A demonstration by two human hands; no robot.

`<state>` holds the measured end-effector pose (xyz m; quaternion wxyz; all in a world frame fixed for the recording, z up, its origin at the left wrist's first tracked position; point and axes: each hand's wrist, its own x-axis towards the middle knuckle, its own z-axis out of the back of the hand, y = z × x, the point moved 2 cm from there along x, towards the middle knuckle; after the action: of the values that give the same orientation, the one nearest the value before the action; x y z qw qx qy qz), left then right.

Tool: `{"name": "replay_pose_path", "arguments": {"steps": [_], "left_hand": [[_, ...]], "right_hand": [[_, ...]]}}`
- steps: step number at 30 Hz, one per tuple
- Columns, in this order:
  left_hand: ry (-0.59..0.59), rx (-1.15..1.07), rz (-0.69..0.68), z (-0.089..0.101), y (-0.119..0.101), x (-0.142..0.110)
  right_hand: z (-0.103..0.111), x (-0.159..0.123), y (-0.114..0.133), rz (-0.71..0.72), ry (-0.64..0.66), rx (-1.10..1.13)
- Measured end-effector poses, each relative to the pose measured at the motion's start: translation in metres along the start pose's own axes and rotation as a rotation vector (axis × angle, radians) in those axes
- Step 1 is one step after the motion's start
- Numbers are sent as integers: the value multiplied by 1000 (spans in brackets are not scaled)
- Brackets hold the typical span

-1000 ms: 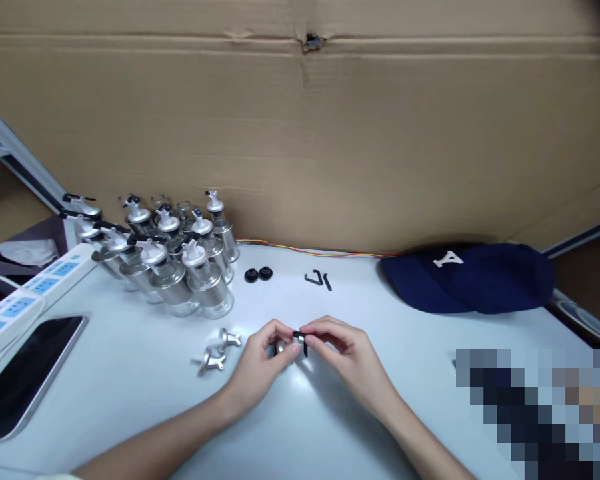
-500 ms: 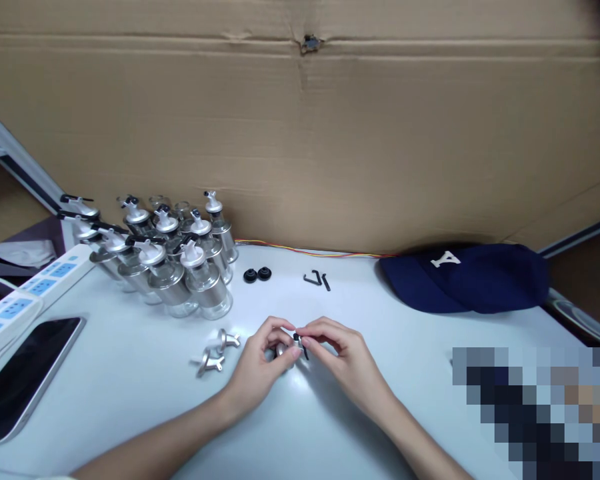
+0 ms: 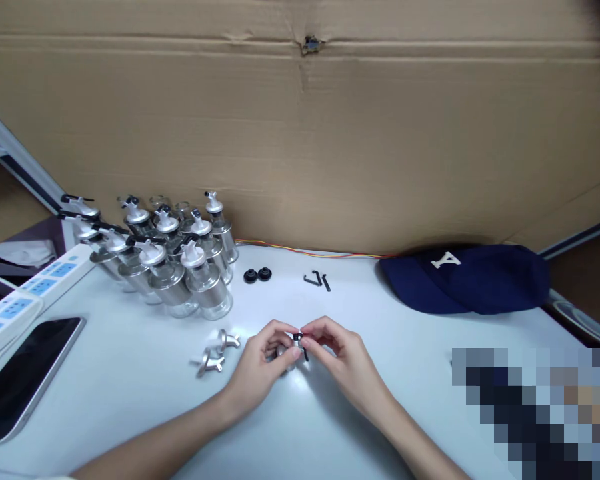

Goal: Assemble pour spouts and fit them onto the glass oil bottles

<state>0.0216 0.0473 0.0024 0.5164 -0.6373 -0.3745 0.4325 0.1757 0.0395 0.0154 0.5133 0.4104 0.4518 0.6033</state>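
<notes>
Here are both hands, fingertips meeting above the pale glossy table (image 3: 220, 433): the left hand (image 3: 256, 367) grips a silver metal pourer spout (image 3: 283, 353), and the right hand (image 3: 347, 360) pinches the small black plastic lever (image 3: 306, 355) at its tip. Just left of them lie two more silver forked pourer tops (image 3: 211, 363). Farther back, two round black rubber stoppers (image 3: 257, 275) sit side by side, with thin black plastic clips (image 3: 320, 279) to their right. Clear glass bottles with silver bands (image 3: 210, 291) crowd the back left, and a navy cap with a white letter (image 3: 470, 279) rests at the back right.
</notes>
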Motion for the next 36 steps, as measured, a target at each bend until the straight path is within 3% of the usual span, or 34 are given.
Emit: {"name": "replay_pose_path", "arguments": {"steps": [7,13,19,26,36], "left_hand": [[-67,-106,1,5,-2,4],[-74,-233,67,5,-1,7],[-47,-245,123,2,-2,4],[3,-249,88,2,-7,3],[21,-241,115,1,-9,2]], "right_hand": [[0,-3,9,127,99,-156],[-5,-4,0,252,195,-275],[-8,-5,0,281,159,-296],[-5,-4,6,319,106,-269],[-3,-5,12,249,96,-243]]}}
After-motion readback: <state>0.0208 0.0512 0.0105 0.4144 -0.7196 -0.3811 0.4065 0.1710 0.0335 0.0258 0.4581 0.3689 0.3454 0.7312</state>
